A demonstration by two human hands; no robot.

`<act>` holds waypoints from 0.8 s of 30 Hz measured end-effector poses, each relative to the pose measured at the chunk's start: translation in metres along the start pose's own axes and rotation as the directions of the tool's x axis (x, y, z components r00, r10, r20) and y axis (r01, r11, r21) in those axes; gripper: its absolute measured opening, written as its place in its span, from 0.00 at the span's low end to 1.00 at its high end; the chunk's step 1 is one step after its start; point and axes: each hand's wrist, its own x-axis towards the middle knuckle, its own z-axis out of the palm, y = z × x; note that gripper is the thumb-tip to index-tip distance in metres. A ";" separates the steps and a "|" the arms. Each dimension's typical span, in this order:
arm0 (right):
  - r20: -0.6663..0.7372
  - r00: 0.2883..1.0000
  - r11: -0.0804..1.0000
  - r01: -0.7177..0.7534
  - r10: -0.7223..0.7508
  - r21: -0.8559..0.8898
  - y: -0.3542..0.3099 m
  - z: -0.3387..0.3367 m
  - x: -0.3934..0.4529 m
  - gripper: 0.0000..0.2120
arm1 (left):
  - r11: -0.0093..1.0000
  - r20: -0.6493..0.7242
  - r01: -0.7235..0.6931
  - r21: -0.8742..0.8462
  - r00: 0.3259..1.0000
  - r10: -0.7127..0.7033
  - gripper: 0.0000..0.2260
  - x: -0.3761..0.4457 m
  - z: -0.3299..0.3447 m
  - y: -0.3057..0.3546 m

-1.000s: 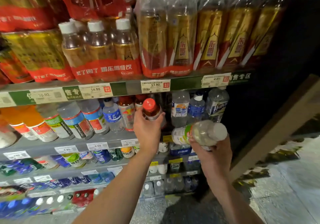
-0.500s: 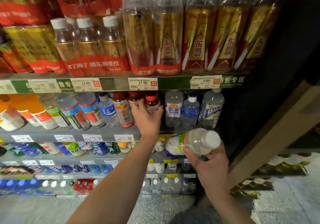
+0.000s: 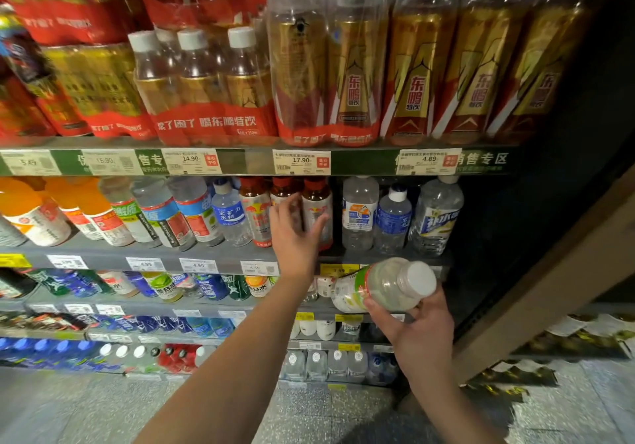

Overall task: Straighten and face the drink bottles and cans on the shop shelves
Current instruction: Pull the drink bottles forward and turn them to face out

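Holding the pale bottle (image 3: 381, 287) on its side in our right hand (image 3: 417, 332), we keep it clear of the shelves, white cap toward us; the fingers (image 3: 376, 309) curl under and around its body, so it is firmly gripped and seemingly parked there while the other hand works. It hangs in front of the lower shelf edge, below and to the right of the row we are tending.

Further in, our left hand (image 3: 295, 234) reaches to the middle shelf (image 3: 103, 254). Its fingers are spread and mostly straight, laid against the brown red-capped bottles (image 3: 318, 208) rather than wrapped round one; this looks like a nudge to square them up and turn their labels outward. Whether the palm actually presses a bottle we cannot tell.

Beside them to the right stand three clear water bottles (image 3: 395, 218), upright and labels forward. To the left the blue-labelled and orange bottles (image 3: 89, 210) appear to lean, though the wide lens may exaggerate it.

Farthest up, the top shelf carries shrink-wrapped gold and red multipacks (image 3: 357, 76) above the price tags (image 3: 301, 162). We judge the pale bottle has yet to be given its place.
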 end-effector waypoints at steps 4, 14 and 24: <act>-0.024 0.999 0.999 -0.041 0.042 0.028 -0.001 0.012 -0.001 0.31 | 0.999 -0.114 -0.047 -0.010 0.992 0.045 0.14 0.003 -0.043 -0.023; -0.049 0.996 0.997 -0.074 0.075 0.019 -0.010 0.062 0.007 0.31 | 0.992 -0.045 0.037 0.121 0.998 -0.032 0.22 0.043 -0.100 -0.066; -0.060 0.991 0.986 -0.116 0.124 0.118 -0.017 0.097 -0.004 0.35 | 0.963 0.141 0.086 0.254 0.982 -0.125 0.27 0.080 -0.105 -0.065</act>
